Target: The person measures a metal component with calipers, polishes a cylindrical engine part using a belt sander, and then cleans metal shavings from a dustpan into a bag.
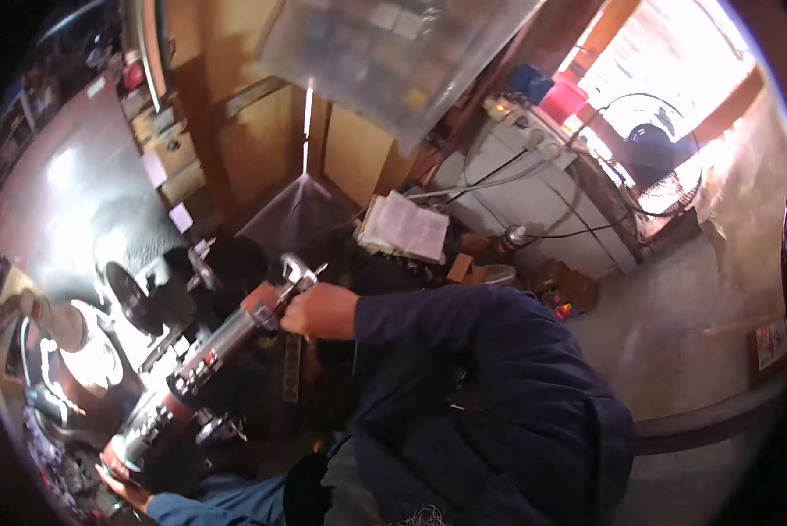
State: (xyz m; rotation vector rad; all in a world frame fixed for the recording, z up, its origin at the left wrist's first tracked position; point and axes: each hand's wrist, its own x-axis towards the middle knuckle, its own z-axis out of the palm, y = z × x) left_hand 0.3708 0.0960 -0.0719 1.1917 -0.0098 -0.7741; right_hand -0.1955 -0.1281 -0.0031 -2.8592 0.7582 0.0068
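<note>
A long metal machine that looks like a small lathe runs slantwise across the lower left, with reddish-brown end parts. At its upper end my right hand is closed around what seems to be a metal handle, mostly hidden by the fingers. A bright metal fitting sticks up just beyond those fingers. Down at the lower left my left hand lies against the reddish-brown end, fingers stretched out along it. A small knobbed metal part juts from the machine's near side.
A lit lamp glares left of the machine, near a dark round disc. Beyond stands a shiny grey sheet surface. An open book lies past my right arm. A fan stands by the bright window, near cables on a white cabinet.
</note>
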